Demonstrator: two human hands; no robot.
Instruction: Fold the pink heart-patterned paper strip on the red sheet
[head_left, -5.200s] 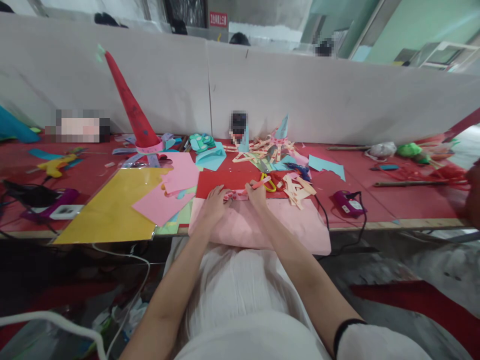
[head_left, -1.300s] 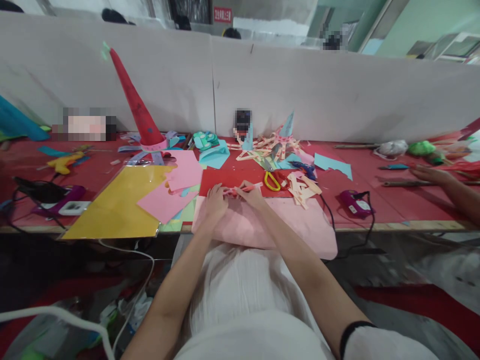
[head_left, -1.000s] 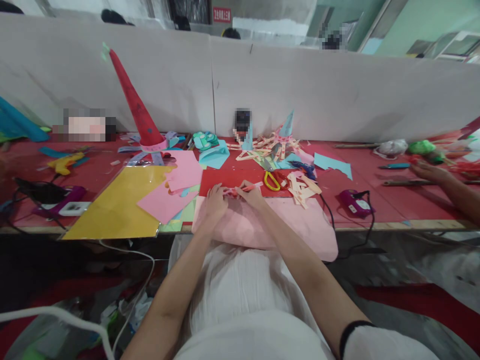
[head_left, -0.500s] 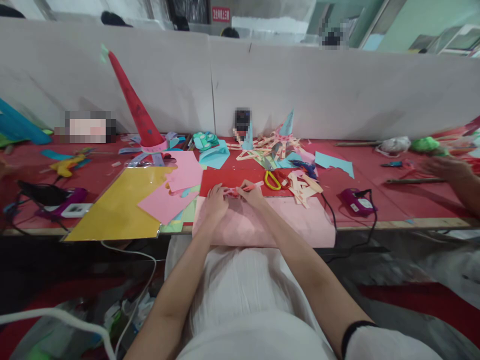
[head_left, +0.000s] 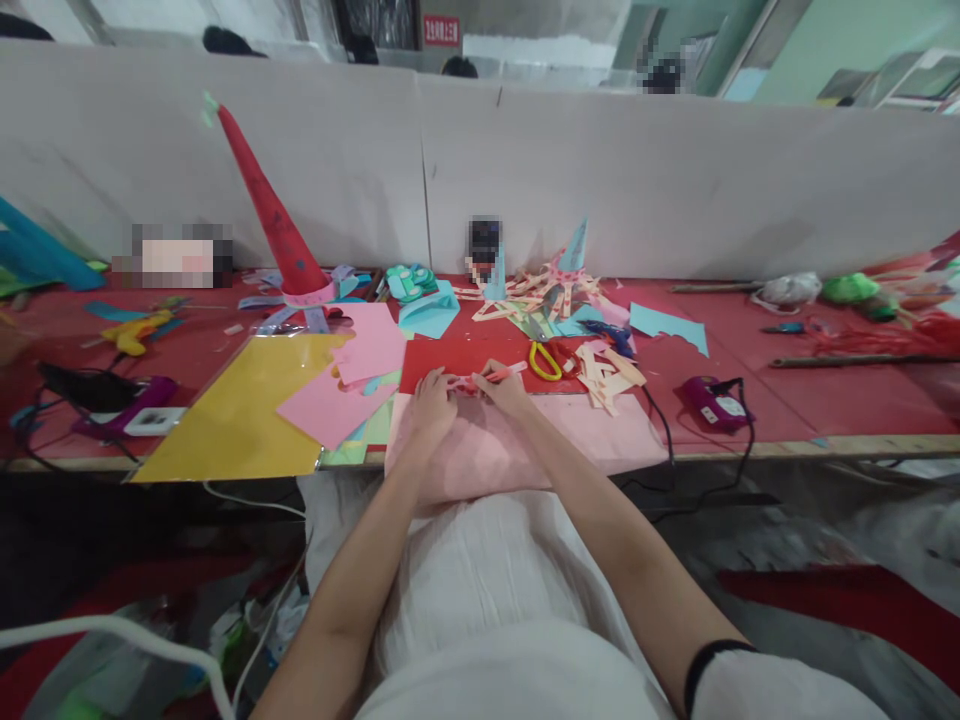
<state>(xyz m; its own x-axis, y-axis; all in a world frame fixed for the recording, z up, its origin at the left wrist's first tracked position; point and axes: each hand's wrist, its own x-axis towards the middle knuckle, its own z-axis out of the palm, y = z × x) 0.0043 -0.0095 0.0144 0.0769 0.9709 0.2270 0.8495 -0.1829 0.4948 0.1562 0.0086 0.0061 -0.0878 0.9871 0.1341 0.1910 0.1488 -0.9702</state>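
My left hand [head_left: 433,396] rests at the front of the red sheet [head_left: 427,360], its fingers closed on a small pink patterned paper piece [head_left: 466,384]. Beside it, my right hand [head_left: 507,388] grips a slim pink pen [head_left: 513,371], slanted up to the right. The pen's tip is hard to make out behind the fingers. Both wrists lie over a pink cloth-like sheet [head_left: 600,440] at the table edge. Just right of my right hand are yellow-handled scissors [head_left: 545,362] and a pile of pale wooden sticks [head_left: 609,378].
Pink paper [head_left: 330,405] and a yellow sheet [head_left: 247,410] lie left. Behind stand a tall red cone [head_left: 270,215] and a small blue cone [head_left: 575,247]. A blue glue gun [head_left: 611,335], a purple box with cables [head_left: 712,403] and a yellow glue gun [head_left: 135,332] are also on the table.
Another person's hand at the right edge has gone out of view. My hands, the pen and the paper piece stay almost in the same place.
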